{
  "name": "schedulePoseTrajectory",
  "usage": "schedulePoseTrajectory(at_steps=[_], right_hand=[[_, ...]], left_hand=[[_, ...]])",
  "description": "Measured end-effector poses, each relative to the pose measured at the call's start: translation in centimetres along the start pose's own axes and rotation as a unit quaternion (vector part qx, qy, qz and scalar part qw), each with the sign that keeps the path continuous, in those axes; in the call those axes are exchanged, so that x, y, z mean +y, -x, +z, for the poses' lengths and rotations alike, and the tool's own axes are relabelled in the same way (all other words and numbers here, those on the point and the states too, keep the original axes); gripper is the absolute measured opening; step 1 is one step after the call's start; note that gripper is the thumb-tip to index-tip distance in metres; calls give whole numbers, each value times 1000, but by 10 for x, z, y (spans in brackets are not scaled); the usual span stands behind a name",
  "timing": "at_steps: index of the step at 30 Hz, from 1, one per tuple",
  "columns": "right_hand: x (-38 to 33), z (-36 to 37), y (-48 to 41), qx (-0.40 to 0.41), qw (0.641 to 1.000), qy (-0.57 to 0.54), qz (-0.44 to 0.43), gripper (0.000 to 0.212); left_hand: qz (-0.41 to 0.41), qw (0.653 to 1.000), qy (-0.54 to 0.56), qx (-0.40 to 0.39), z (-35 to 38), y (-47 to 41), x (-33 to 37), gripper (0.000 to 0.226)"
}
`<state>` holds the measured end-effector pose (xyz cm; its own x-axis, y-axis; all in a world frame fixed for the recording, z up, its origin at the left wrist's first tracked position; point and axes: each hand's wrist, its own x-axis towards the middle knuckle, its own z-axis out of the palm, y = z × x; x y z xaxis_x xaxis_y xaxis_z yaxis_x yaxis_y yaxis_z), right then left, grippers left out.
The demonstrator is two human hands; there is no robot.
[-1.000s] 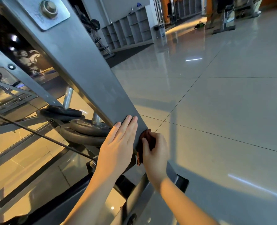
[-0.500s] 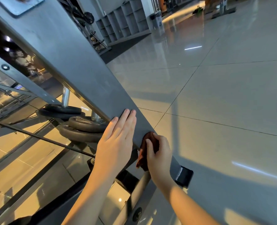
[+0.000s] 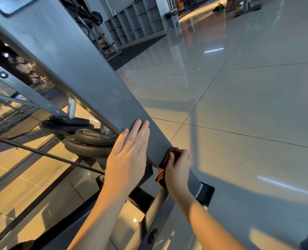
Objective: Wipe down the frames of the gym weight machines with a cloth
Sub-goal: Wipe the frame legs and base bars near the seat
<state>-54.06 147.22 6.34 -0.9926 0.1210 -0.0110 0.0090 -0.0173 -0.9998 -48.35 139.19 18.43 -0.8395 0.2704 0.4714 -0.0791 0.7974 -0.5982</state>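
Two hands show: the left hand (image 3: 128, 159) and the right hand (image 3: 178, 168). There is one cloth (image 3: 160, 175), pinched in the right hand. One broad grey beam (image 3: 77, 69) runs under both hands. Four weight plates lie left of the left hand, in two pairs: two dark plates (image 3: 68, 121) farther off and two paler plates (image 3: 88, 148) nearer. Two pegs (image 3: 71, 107) rise above them. One thin rod (image 3: 41, 153) runs below the plates to the left wrist. One black foot (image 3: 205, 193) sits just right of the right wrist. One bolt (image 3: 152, 235) lies below both hands.
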Motion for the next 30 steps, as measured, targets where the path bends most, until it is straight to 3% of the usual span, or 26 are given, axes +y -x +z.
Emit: schedulePoseTrajectory(at_steps=[2,5,7,9,12,13,17,19,23,25,30], right_hand=[[-13,5,9,-6,1000,-11,-15,12],[-26,9,23,-15,987,-55,-151,24],[-17,8,21,-1,979,-44,-198,24],[-2,4,13,31,985,-52,-162,23],[3,4,7,54,995,-82,-37,21],[-2,4,9,58,995,-79,-36,22],[-24,5,18,45,982,-75,-165,26],[-17,3,16,30,984,-73,-158,27],[14,-1,5,68,993,-96,-9,15],[11,-1,4,78,993,-84,22,15],[-9,5,22,49,981,-82,-166,20]], left_hand=[[3,1000,-8,2,1,0,-1,53],[9,1000,-14,6,2,0,-2,53],[12,1000,-15,8,2,-1,-2,52],[10,1000,-14,10,3,0,-2,52],[7,1000,-11,13,3,0,-1,51],[6,1000,-10,14,3,0,0,51],[6,1000,-17,19,3,0,0,49],[6,1000,-18,18,4,1,0,49],[-2,1000,-13,16,6,0,2,49],[8,1000,-13,11,8,0,4,50],[36,999,-29,-3,12,0,9,51]])
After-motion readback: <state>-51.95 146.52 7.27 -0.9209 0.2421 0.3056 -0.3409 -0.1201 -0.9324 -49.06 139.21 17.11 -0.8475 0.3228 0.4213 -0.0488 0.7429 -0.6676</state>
